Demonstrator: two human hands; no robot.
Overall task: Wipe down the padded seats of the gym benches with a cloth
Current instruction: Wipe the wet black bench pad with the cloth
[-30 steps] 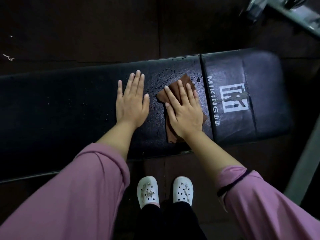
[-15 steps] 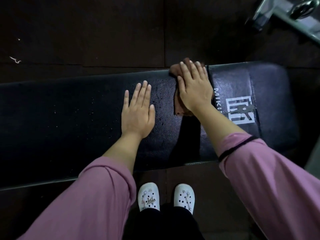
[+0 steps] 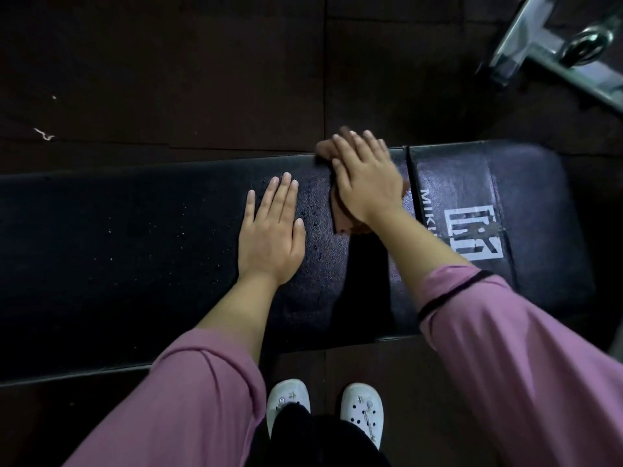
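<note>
Padding on the gym bench (image 3: 141, 251) fills the middle of my view, black and running left to right, with a seam (image 3: 409, 183) splitting the long pad from a shorter end section that carries a white logo (image 3: 473, 234) and lettering partly hidden by my right forearm. I have the right hand (image 3: 365, 178) flat on the brown cloth (image 3: 340, 215), pressing it against the long pad at the far edge, just left of the seam; the fingers (image 3: 350, 143) are stretched out and spread, not curled around the fabric, and their tips reach past the pad's far rim, where a bit of cloth pokes out beyond them. This hand looks slightly blurred. A corner of the cloth also shows below the wrist, lying on the pad. My left hand (image 3: 271, 230) rests palm down on the same pad, just beside the cloth but not touching it, fingers straight and close together, holding nothing. Small water droplets (image 3: 312, 210) glisten on the leather between the two hands and to the left of the left hand. Both arms wear pink sleeves (image 3: 526, 365) pushed up the forearm. Below the bench I see white clogs (image 3: 362, 411) on a dark tiled floor (image 3: 168, 79), and a grey metal frame (image 3: 539, 45) sits at the upper right corner.
</note>
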